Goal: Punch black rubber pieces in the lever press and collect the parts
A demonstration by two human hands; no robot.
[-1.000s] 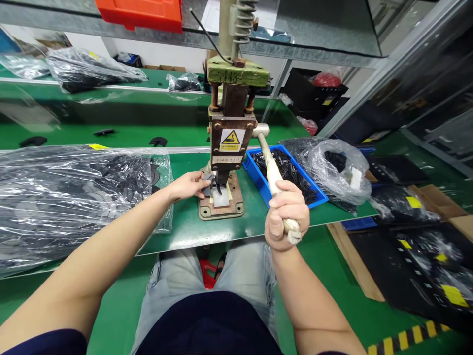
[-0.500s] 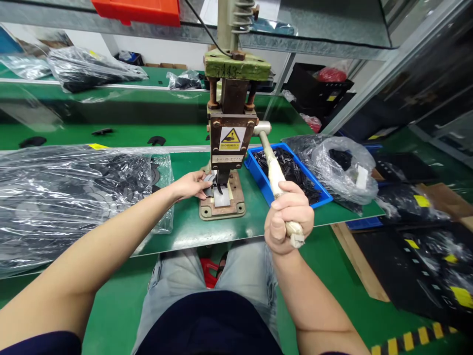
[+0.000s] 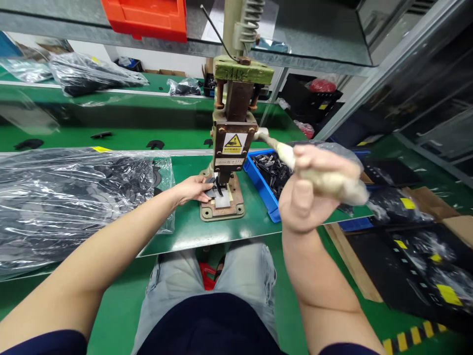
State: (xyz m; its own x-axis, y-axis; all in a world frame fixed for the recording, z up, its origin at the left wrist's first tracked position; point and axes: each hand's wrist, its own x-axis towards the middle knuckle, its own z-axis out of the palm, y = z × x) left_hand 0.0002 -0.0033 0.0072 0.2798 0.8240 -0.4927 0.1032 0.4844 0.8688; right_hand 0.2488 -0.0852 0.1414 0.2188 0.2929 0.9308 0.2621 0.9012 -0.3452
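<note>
— Where's the piece I'm working on?

— I've got the small dark part point(image 3: 211, 189) on the base plate point(image 3: 221, 207) of the hand press point(image 3: 233, 143), right under the ram, near the front edge of the counter point(image 3: 192, 227). My left hand point(image 3: 192, 190) pinches it, fingers closed on its left side.

— And my other hand?

— My right hand point(image 3: 314, 190) is wrapped tight around the press lever point(image 3: 318, 172). The lever slopes from the right side of the press out toward me; it's blurred, so I can't make out its end.

— What sits around the press?

— Just right of it, a blue tray point(image 3: 258, 180) of small black pieces, touching the counter's front right corner area. Beyond that, a crumpled clear bag point(image 3: 369, 197), partly hidden by my hand. On the left half of the counter lies a big clear plastic bag point(image 3: 74, 197) of black parts, its edge just beside my left wrist. An orange bin point(image 3: 148, 17) sits on the shelf above.
</note>
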